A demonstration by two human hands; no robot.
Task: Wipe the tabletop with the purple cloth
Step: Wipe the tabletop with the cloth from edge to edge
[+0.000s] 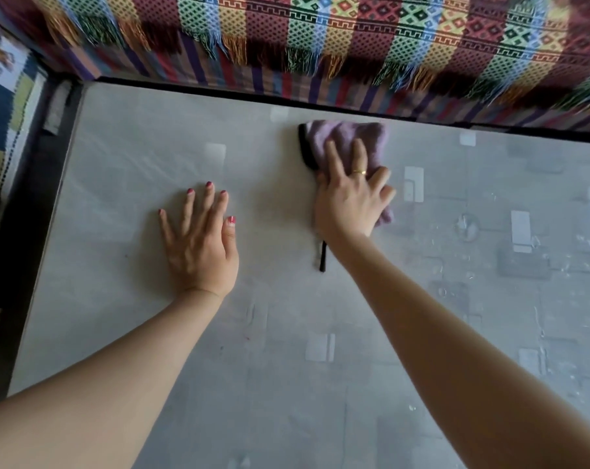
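Observation:
The purple cloth [341, 137], edged in black, lies bunched near the far edge of the grey glossy tabletop [144, 157]. My right hand [349, 198] presses flat on the cloth's near part, fingers spread over it, a gold ring on one finger. A black strip of the cloth trails out below the wrist. My left hand [202, 242] rests palm down on the bare tabletop to the left of the cloth, fingers apart, holding nothing.
A sofa draped in a multicoloured woven blanket with fringes [320, 32] runs along the table's far edge. The table's black frame [19, 265] borders the left side, with patterned floor mats [2, 106] beyond. Pale reflections and small droplets mark the right half of the surface.

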